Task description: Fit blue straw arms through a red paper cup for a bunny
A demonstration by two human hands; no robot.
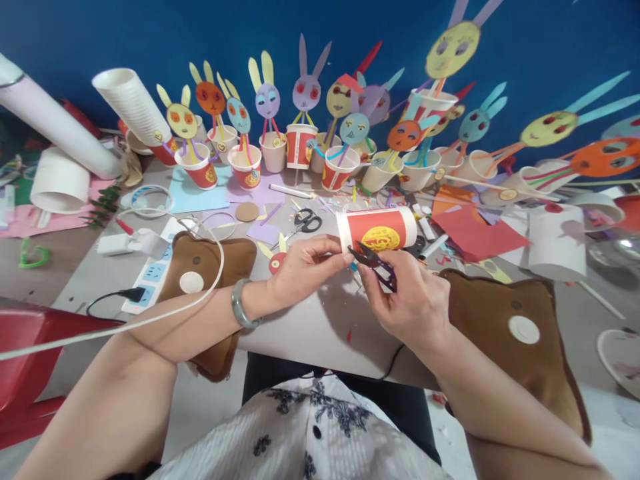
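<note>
A red and white paper cup [373, 227] with a yellow emblem is on its side in front of me, its rim to the left. My left hand [315, 263], wearing a bangle, pinches the cup at that rim. In my right hand [407, 287] is a small black two-pronged tool [377, 265], like nippers or pliers. Its tips point left, close to the left fingertips and the cup's lower edge. A small blue bit shows below the tips; what it belongs to is hidden. Scissors [307, 221] lie to the left, near a red round face with yellow ears [277, 262].
Paper cups with rabbit-faced figures [250, 157] line the back by the blue wall. Brown cushions [500, 333] lie on both sides. A power strip [150, 273] and white cable [215, 267] are at left. Red paper [475, 230] and scraps cover the right.
</note>
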